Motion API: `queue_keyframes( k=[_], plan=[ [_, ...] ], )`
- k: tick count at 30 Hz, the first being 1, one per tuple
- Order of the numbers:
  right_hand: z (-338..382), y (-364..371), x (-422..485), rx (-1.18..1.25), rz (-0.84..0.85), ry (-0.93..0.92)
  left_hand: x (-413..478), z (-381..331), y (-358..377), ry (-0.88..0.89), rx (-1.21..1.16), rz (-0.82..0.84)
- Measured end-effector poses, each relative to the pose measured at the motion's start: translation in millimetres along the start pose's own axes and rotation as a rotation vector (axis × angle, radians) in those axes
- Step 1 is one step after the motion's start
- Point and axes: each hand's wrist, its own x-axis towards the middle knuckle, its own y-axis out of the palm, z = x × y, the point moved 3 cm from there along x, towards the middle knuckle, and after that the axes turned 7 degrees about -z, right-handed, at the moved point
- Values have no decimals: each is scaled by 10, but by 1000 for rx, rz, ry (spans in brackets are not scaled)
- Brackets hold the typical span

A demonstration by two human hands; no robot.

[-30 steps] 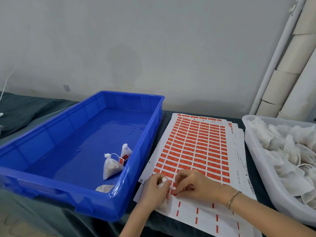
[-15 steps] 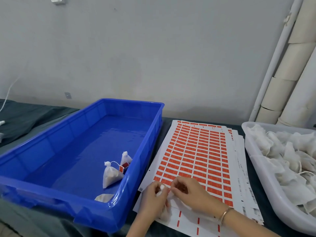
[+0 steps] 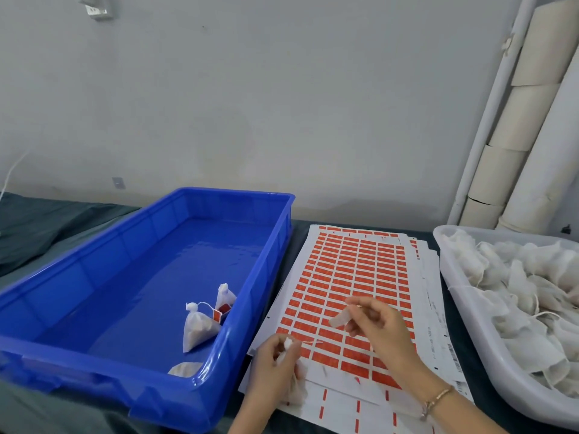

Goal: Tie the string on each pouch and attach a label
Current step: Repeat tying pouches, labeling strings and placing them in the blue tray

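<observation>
Two hands are seen over the label sheet. A pouch is gripped in the curled left hand at the sheet's near edge, its string trailing rightward. A small pale strip, too blurred to identify, is pinched in the right hand, held above it. Three pouches are noted in the bin's near right corner; more are heaped in the tray.

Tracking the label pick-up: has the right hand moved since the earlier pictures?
Yes. Against the label sheet, the right hand has gone up toward the wall and away from the left hand, which grips a pouch.
</observation>
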Motion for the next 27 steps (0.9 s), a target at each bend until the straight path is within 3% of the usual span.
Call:
queue_keyframes(
  k=[5,13,23,27],
  plan=[
    [320,-306,-57,-6,-83,-74,-217,-328,87,108,-61,112],
    [1009,-575,-149,-31,-57,-236,-558,-1196,-24,445,-68,165],
    [1487,-588,-218,-182,67,-353,-786,-1680,-43,538,-50,314],
    [1553,-562,-232,-191,127,-352,-781,-1737,-31,527,-47,246]
  ],
)
